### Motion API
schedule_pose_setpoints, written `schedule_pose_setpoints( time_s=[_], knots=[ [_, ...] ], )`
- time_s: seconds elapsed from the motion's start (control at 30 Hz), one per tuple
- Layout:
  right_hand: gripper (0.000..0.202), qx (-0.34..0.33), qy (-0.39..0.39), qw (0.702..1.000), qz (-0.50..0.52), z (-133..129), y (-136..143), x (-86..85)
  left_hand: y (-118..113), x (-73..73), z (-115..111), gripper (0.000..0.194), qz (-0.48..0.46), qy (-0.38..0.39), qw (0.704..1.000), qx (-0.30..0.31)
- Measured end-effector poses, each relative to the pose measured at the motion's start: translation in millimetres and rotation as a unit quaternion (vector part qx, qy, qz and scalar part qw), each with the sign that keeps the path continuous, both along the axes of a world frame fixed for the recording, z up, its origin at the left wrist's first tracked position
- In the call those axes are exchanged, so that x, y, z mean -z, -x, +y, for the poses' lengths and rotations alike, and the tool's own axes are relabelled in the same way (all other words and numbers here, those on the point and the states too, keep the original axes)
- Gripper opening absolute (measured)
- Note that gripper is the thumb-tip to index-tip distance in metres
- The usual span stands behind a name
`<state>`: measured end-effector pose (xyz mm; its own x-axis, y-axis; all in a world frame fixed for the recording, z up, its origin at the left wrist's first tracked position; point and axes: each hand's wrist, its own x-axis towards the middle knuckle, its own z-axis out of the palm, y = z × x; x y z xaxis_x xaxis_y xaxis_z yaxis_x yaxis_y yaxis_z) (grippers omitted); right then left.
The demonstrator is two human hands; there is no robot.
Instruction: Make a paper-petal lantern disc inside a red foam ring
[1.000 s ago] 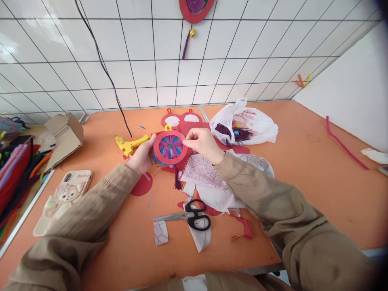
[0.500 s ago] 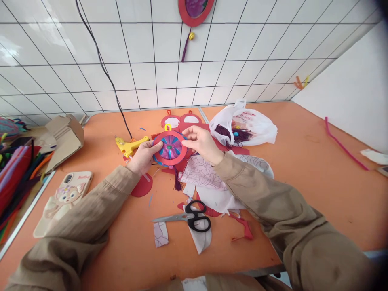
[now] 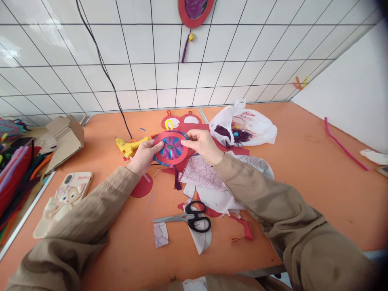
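Between my hands is a round ornament [image 3: 171,159] with a red ring frame, a purple and blue patterned middle, a yellow loop [image 3: 169,124] on top and a dark purple tassel [image 3: 178,180] below. My left hand [image 3: 144,155] is closed on its left edge, thumb on the red ring. On its upper right edge, my right hand [image 3: 202,144] pinches with thumb and fingers. A yellow glue gun [image 3: 131,147] lies just left of the ornament. Patterned white fabric [image 3: 206,171] lies under my right wrist, and a red disc [image 3: 142,186] is below my left wrist.
Black-handled scissors [image 3: 198,218] lie in front among fabric scraps [image 3: 161,234]. A white plastic bag [image 3: 259,125] with purple yarn stands behind at right. To the left are a phone [image 3: 80,182], a cardboard box [image 3: 68,139] and coloured pipe cleaners [image 3: 18,173]. A black cable [image 3: 106,72] hangs along the wall.
The ornament has tilted slightly, and its yellow loop now stands taller. My right hand has shifted a little, its fingers closer on the ornament's edge.
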<state>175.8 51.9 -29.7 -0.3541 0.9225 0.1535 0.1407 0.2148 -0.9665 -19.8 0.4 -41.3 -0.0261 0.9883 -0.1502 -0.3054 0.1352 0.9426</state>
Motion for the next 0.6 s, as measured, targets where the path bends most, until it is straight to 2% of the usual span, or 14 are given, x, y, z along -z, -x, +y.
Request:
schedule_pose_setpoints(
  time_s=[0.3,0.6],
  knots=[
    [0.022,-0.035,0.024,0.997,0.060,1.8,-1.6,-1.3,4.6,-4.2,-1.0,0.027,-0.020,0.009,0.999,0.039],
    [0.031,-0.070,0.069,0.993,0.061,1.1,-2.0,2.6,0.2,-5.5,-1.2,0.030,0.005,0.001,1.000,0.016]
  ],
)
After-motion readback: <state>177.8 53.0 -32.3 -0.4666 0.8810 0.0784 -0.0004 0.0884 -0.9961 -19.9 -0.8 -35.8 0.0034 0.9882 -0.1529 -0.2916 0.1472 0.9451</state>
